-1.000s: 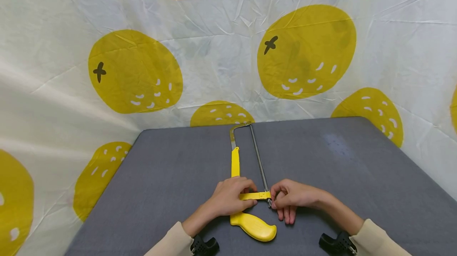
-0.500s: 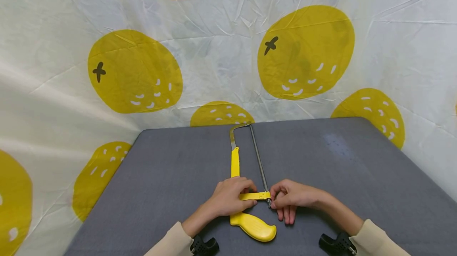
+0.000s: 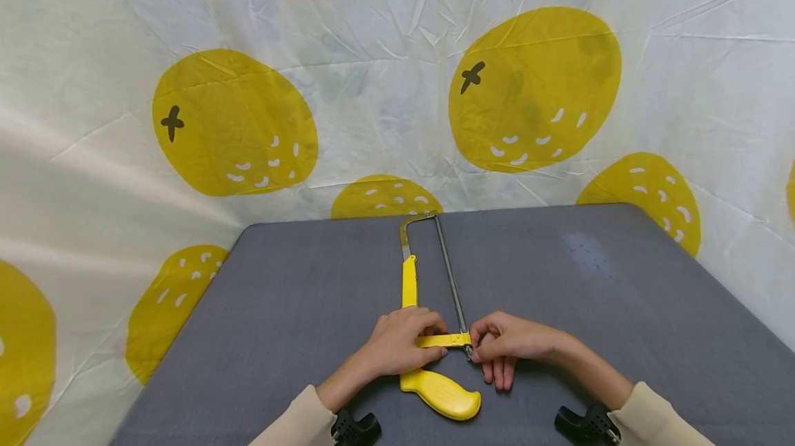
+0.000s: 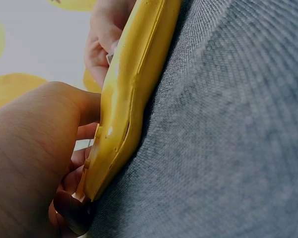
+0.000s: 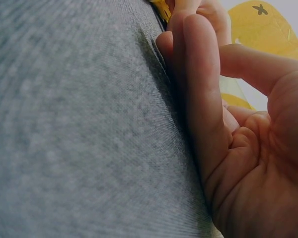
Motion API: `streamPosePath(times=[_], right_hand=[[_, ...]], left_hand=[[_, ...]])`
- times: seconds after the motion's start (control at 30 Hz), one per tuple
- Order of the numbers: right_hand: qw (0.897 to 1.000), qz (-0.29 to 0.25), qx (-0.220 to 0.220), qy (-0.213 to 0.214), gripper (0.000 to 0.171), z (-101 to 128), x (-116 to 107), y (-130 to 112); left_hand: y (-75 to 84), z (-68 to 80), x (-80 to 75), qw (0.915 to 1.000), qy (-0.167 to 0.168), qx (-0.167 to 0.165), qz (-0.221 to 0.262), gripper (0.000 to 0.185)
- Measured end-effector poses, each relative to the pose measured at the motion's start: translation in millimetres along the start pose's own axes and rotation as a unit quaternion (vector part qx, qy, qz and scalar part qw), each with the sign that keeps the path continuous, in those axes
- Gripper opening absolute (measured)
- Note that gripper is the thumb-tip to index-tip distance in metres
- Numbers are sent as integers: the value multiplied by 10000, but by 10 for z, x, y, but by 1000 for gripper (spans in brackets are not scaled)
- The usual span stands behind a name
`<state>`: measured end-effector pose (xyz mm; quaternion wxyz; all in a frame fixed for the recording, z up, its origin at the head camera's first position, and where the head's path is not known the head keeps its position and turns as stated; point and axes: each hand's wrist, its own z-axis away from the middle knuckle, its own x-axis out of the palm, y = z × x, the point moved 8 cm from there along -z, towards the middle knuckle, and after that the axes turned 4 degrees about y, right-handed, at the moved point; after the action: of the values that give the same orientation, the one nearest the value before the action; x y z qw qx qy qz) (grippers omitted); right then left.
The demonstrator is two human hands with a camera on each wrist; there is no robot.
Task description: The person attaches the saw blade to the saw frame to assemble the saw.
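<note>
A hacksaw with a yellow handle (image 3: 442, 396) lies flat in the middle of the grey table, its metal bow (image 3: 405, 235) pointing away from me. My left hand (image 3: 397, 344) grips the yellow frame just above the handle, fingers and thumb either side of the crosspiece (image 3: 444, 341). The long metal blade side (image 3: 448, 270) ends at that crosspiece in a small metal tensioning screw (image 3: 468, 353). Thumb and forefinger of my right hand (image 3: 512, 339) pinch this screw. In the left wrist view the yellow handle (image 4: 126, 94) hides much of both hands' fingertips.
The grey cloth-covered table (image 3: 298, 280) reaches back to a white curtain (image 3: 385, 114) printed with yellow fruit. A pale smudge (image 3: 586, 253) marks the table at the back right. Black wrist cameras (image 3: 357, 427) sit beneath both cuffs.
</note>
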<state>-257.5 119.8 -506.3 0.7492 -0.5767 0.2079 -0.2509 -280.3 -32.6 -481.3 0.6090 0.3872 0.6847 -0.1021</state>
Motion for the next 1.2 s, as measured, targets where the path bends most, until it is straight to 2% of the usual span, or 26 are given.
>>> streamPosePath(times=[1.2], right_hand=[[10000, -32, 76, -51, 10, 28, -36, -78]], left_hand=[[-14, -45, -28, 9999, -75, -59, 95, 18]])
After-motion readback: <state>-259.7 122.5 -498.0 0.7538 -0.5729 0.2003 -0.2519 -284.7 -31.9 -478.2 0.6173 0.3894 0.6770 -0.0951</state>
